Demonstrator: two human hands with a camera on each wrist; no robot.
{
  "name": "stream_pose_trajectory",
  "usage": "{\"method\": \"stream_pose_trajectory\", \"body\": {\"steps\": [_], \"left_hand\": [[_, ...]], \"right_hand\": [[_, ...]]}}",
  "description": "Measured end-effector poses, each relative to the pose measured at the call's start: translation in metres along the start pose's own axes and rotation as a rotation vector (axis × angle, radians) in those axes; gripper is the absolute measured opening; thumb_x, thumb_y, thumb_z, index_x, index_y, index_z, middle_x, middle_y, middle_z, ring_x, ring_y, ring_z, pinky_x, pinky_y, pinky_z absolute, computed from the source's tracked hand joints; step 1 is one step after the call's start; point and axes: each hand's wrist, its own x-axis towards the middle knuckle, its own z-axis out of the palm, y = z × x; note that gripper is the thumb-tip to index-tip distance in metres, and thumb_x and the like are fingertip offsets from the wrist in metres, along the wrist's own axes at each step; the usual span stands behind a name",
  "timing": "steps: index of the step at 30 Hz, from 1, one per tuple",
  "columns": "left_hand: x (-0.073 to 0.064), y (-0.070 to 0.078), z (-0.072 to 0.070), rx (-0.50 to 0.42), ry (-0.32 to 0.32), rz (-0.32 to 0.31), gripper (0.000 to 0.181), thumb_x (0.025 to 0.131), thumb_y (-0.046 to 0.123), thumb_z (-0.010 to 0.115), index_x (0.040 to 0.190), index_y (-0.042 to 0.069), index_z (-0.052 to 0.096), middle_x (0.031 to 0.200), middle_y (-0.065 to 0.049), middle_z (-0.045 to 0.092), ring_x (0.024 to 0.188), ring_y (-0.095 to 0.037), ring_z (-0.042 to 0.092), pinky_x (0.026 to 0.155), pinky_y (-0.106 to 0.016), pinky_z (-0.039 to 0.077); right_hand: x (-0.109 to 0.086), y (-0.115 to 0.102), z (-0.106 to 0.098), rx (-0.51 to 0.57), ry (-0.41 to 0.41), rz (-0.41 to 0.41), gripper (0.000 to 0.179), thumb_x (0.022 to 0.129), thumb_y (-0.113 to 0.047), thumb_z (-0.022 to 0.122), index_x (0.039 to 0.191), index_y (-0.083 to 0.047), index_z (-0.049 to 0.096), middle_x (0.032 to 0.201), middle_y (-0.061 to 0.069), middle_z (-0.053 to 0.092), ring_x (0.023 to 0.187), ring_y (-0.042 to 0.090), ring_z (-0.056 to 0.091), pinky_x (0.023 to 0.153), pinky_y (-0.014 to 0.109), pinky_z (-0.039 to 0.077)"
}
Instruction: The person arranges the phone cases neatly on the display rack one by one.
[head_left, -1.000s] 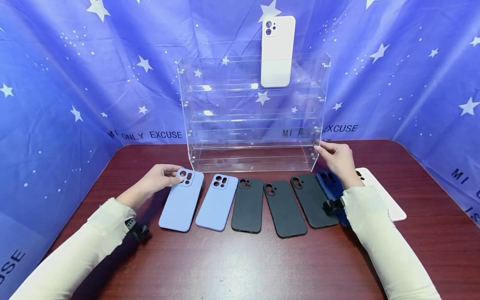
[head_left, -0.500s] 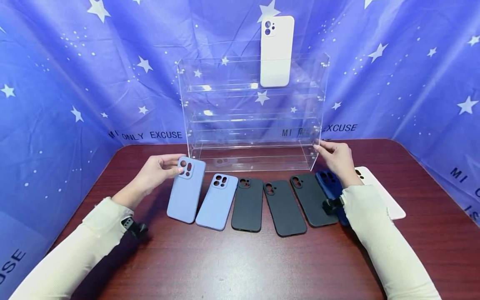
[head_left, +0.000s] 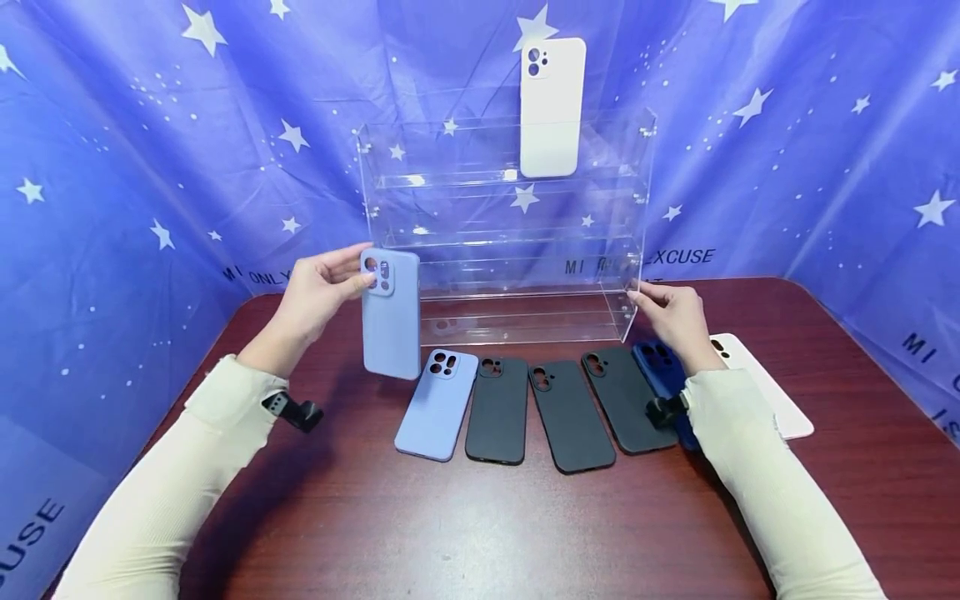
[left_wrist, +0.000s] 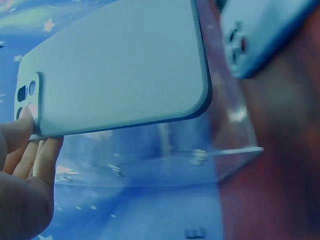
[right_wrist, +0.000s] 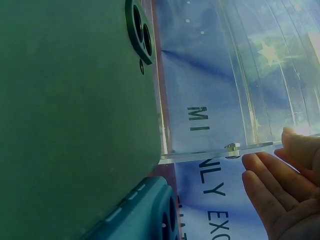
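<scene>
My left hand (head_left: 318, 287) pinches a light blue phone case (head_left: 393, 325) by its camera-cutout corner, thumb on the face and fingers behind. The case hangs upright above the table, overlapping the left side of a clear acrylic display rack (head_left: 510, 242). The left wrist view shows the thumb lying over the cutouts of this case (left_wrist: 120, 65). At the rack's right side, my right hand (head_left: 671, 317) grips the edge of the side panel between thumb and fingers. A white phone case (head_left: 553, 125) stands on the rack's top tier.
Along the table before the rack lie a second light blue case (head_left: 435, 408), a black case (head_left: 497, 417) with two more beside it, a navy case (head_left: 656, 362) partly under the right wrist, and a white case (head_left: 765, 392). A starry blue curtain (head_left: 150, 292) surrounds the table.
My left hand has lifted the light blue case off the table, up and slightly right toward the rack, turning it more upright. The right hand stays on the rack's side.
</scene>
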Motion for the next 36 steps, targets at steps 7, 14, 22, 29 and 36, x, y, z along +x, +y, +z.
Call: {"method": "stream_pose_trajectory", "body": {"steps": [7,14,22,29,36], "left_hand": [[0.027,0.037,0.011,-0.113,0.075,0.042,0.047,0.081,-0.003,0.070,0.127,0.000,0.057,0.096,-0.001,0.072,0.079,-0.006,0.067,0.064,-0.017,0.055],[0.053,0.067,0.020,-0.177,0.119,0.104,0.046,0.081,-0.009,0.067,0.125,-0.001,0.057,0.094,-0.002,0.073,0.075,-0.006,0.067,0.060,-0.015,0.053],[0.078,0.097,0.027,-0.230,0.177,0.130,0.045,0.080,-0.010,0.067,0.124,0.001,0.060,0.110,-0.015,0.067,0.083,-0.008,0.068,0.063,-0.016,0.054],[0.104,0.124,0.039,-0.258,0.254,0.127,0.046,0.078,-0.010,0.070,0.121,0.005,0.063,0.109,-0.013,0.068,0.087,-0.012,0.069,0.068,-0.018,0.055],[0.122,0.147,0.050,-0.349,0.281,0.218,0.047,0.078,-0.013,0.067,0.122,0.001,0.062,0.108,-0.014,0.068,0.088,-0.014,0.069,0.076,-0.020,0.055]], "right_hand": [[0.000,0.001,0.000,-0.001,0.008,-0.013,0.036,0.092,-0.029,0.062,0.119,-0.004,0.065,0.114,0.020,0.063,0.068,-0.004,0.045,0.043,0.022,0.027],[-0.001,-0.001,-0.001,-0.011,0.001,-0.020,0.037,0.092,-0.030,0.062,0.119,-0.005,0.065,0.114,0.020,0.063,0.070,0.014,0.059,0.049,0.014,0.032],[-0.001,0.001,0.000,-0.012,0.002,-0.007,0.038,0.092,-0.031,0.062,0.119,-0.005,0.065,0.114,0.020,0.063,0.084,0.004,0.056,0.050,0.017,0.033],[-0.001,0.003,-0.001,-0.042,0.022,-0.029,0.036,0.092,-0.029,0.062,0.117,-0.003,0.065,0.110,0.019,0.064,0.104,0.027,0.058,0.066,0.007,0.037],[-0.001,0.002,0.001,-0.024,0.012,-0.031,0.036,0.092,-0.030,0.062,0.117,-0.004,0.066,0.111,0.019,0.065,0.084,-0.003,0.052,0.061,0.010,0.037]]}}
